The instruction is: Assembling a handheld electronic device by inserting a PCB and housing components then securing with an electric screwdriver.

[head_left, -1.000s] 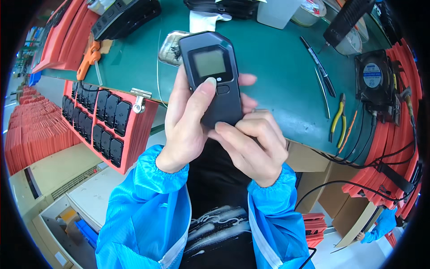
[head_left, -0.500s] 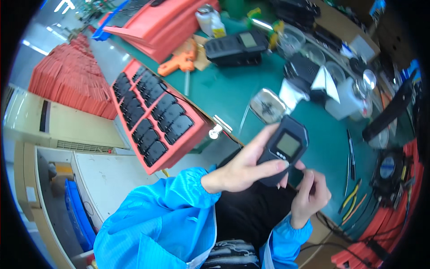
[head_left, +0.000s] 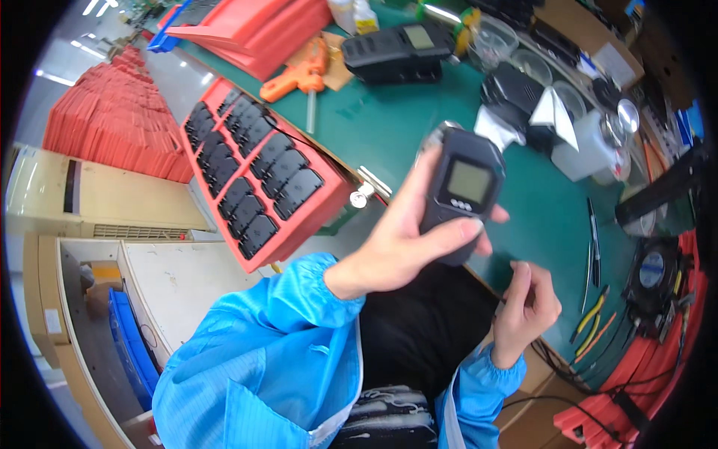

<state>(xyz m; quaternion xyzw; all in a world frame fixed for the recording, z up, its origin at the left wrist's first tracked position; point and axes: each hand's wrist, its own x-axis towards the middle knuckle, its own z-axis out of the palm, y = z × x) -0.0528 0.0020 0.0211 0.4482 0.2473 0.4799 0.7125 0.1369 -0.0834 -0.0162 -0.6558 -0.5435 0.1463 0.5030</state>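
Head view: handset in left hand, right hand apart, bench goods around

Left hand [head_left: 400,243]: closed round a black handset [head_left: 465,191], thumb laid across its front below the screen, fingertips showing at the far side. Handset: raised near the edge of a green table [head_left: 396,120], grey screen facing up to the camera, three small pale marks under the screen.

Right hand [head_left: 525,305]: below and to the right of the handset, not touching it; fingers curled, thumb close to the forefinger. Cannot tell whether anything small sits between the tips.

Sleeves [head_left: 277,359]: bright blue, gathered at both wrists.

To the left, beside the table edge: one red tray [head_left: 327,200], divided, filled with rows of black covers [head_left: 259,236]; one metal clip [head_left: 360,199] at its near corner.

Beyond the handset, on the table: one orange glue gun [head_left: 298,79]; one larger black device [head_left: 396,54] with a small screen; one white tub [head_left: 582,153].

To the right: one pen [head_left: 595,251]; one pair of tweezers [head_left: 585,280], alongside the pen; yellow-handled pliers [head_left: 590,322]; one black fan [head_left: 649,275].

Farther left: red foam sheets [head_left: 112,123], stacked; one blue bin [head_left: 131,348], inside an open compartment.
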